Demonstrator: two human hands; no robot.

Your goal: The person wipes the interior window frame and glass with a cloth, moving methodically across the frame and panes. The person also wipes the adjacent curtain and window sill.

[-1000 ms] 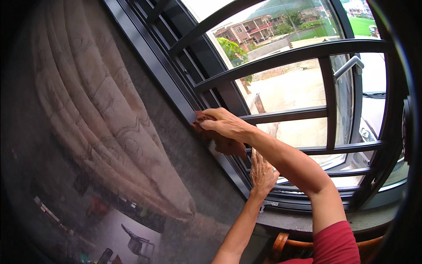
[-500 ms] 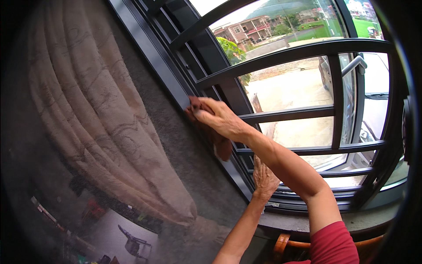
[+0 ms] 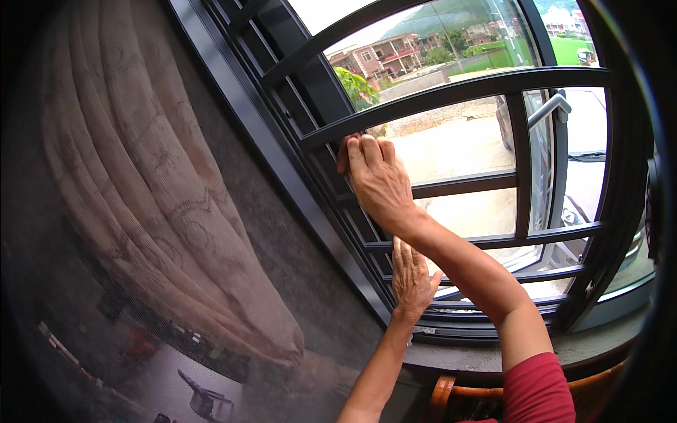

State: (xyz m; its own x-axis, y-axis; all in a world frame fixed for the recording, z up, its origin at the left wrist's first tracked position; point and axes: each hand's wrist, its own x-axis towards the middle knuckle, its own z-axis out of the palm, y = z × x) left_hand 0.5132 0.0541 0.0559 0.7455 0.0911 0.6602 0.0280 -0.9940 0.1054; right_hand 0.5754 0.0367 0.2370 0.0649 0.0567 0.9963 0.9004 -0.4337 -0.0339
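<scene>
My right hand reaches up to the dark grey window grille, its fingers curled at the frame's inner side. A reddish-brown cloth is gripped in it; only a small edge shows past the fingers, and the rest is hidden. Below it, my left hand lies against the lower grille bars with fingers stretched out and thumb apart, holding nothing. The dark window frame runs diagonally to the left of both hands.
A beige curtain hangs gathered at the left beside a grey wall. An outer window sash with a grey handle stands swung outward. Brown wooden furniture is below the sill. Outside are a house and a white vehicle.
My right hand has moved from the outer frame edge inward to the grille, taking the cloth along. The cloth's hanging end no longer shows. My left hand stays by the lower bars.
</scene>
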